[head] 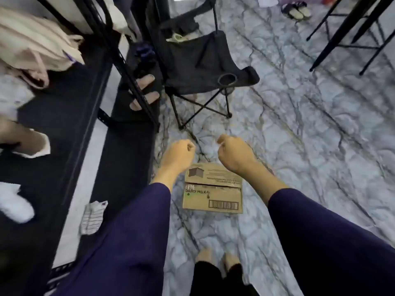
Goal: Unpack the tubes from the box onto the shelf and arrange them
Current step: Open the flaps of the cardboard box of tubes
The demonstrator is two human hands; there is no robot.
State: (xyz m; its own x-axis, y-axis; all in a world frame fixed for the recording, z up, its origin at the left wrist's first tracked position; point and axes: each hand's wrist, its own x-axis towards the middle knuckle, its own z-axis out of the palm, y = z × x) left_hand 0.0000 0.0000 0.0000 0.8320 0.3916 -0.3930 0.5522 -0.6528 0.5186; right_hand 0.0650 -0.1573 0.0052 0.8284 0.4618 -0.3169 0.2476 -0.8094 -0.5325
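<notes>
A closed brown cardboard box (213,189) printed "DAIRY MILK" lies on the marbled floor in front of my feet. Both my arms, in dark purple sleeves, stretch out above it. My left hand (178,154) hovers over the box's far left corner with its fingers curled into a fist, holding nothing. My right hand (234,153) hovers over the far right corner, likewise curled and empty. The black metal shelf (89,116) stands at my left. No tubes are in sight.
Cream bags (36,45) and white packets (12,201) lie on the shelf. Another person's fingers (145,92) grip a shelf post. A black folding chair (203,67) stands beyond the box, black table legs (350,33) at the far right, sandals (296,10) far back.
</notes>
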